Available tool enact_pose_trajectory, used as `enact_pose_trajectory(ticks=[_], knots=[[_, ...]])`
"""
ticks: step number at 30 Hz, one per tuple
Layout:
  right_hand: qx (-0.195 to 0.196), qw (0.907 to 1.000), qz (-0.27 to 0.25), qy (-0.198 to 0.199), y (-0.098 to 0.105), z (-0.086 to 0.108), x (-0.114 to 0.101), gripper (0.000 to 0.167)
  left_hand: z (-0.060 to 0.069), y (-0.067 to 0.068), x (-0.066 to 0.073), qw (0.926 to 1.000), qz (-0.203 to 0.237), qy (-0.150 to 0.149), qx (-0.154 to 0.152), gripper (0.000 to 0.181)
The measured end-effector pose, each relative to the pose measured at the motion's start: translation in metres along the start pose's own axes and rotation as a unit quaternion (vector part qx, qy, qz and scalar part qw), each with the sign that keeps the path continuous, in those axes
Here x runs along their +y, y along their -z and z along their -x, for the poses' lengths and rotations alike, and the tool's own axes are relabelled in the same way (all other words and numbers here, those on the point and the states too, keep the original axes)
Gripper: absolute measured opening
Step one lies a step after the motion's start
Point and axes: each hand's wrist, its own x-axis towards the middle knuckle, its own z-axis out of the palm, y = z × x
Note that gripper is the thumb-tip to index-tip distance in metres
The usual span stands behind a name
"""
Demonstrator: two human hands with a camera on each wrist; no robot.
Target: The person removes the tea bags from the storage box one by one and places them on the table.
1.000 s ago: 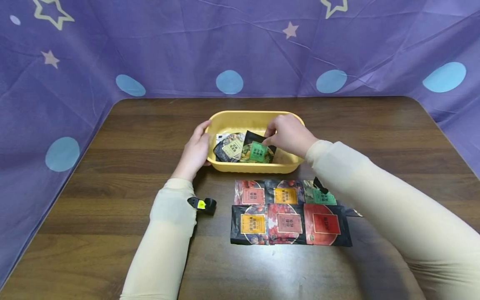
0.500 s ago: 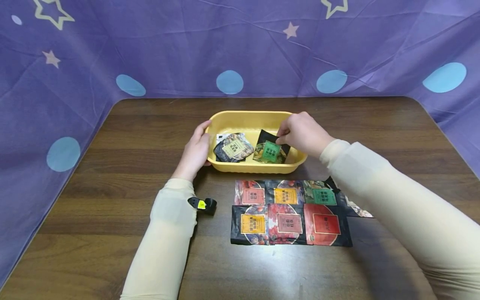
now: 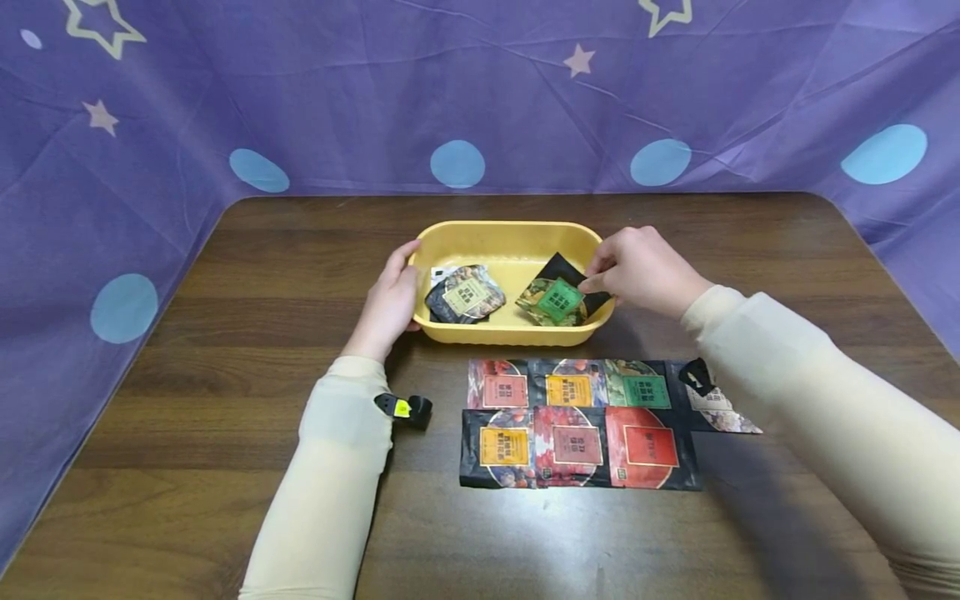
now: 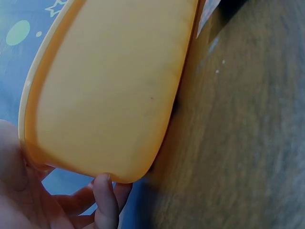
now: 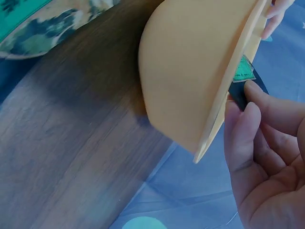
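Observation:
A yellow plastic basin (image 3: 517, 335) stands on the table, and my left hand (image 3: 386, 302) grips its left end. In the left wrist view, that hand's thumb and fingers (image 4: 106, 202) curl about the rim. My right hand (image 3: 648, 268) pinches the corner of a black sachet with a green label (image 3: 558, 298), at the basin's right end. The sachet lies tilted, partly inside the basin; the right wrist view shows the thumb and finger on its dark edge (image 5: 238, 93). Another sachet with a pale label (image 3: 467, 296) lies in the basin's left part, over something white and black.
In front of the basin, several sachets lie in two rows: the far row includes a teal-labelled sachet (image 3: 645, 392) and a grey one (image 3: 726, 410) partly under the right sleeve; the near row ends with a red-labelled sachet (image 3: 651, 447). A purple curtain (image 3: 517, 100) hangs behind the table.
My right hand has moved right, carrying the green-labelled sachet from beside the pale-labelled one to the basin's right end and turning it. The left hand and basin have stayed in place.

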Motion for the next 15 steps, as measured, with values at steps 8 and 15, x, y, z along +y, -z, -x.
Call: enact_pose_trajectory(ticks=[8,15], knots=[[0.012,0.9986,-0.045,-0.026,0.007,0.01,0.012,0.013,0.001,0.001,0.0,1.0,-0.003,0.003,-0.001,0.05],[0.039,0.9895,-0.126,-0.059,0.006,0.018,0.027,0.02,0.001,0.001,0.001,1.0,0.0,0.004,-0.001,0.049]])
